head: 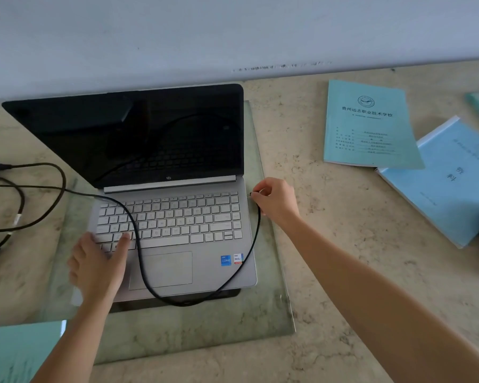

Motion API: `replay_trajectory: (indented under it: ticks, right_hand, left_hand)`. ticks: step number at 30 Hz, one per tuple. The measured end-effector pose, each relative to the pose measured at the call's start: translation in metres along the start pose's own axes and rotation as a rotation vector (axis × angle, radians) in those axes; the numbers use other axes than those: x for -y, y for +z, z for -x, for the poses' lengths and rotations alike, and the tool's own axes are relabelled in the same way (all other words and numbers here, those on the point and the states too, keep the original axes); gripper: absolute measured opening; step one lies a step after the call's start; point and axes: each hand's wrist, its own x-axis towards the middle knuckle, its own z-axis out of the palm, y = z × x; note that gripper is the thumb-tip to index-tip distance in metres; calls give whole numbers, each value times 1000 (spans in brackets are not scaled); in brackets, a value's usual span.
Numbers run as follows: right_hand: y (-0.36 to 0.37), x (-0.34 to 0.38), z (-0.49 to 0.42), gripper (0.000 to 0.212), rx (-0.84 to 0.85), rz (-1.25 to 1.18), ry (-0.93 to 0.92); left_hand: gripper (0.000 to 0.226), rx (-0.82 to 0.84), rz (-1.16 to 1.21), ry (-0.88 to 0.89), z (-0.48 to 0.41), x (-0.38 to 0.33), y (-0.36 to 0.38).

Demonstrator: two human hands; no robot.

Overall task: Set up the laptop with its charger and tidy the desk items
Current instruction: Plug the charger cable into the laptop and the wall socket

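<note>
Plugging in is the step, I judge: the right hand (274, 201) pinches the charger plug (251, 193) at the right edge of the laptop (177, 222); the left hand (100, 264) lies spread on its near left corner. Next probably calls for a straight push inward.

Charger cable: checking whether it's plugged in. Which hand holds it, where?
The right hand pinches the charger cable at its plug end, beside the laptop's right edge. The left hand rests on the laptop, holding nothing.
</note>
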Motion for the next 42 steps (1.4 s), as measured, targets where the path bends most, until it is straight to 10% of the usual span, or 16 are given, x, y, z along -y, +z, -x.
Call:
replay_trajectory:
  ticks: [42]
  right_hand:
    - [12,19,-19,17,-32,209,-69]
  left_hand:
    - [91,-14,-61,42,1,3,5]
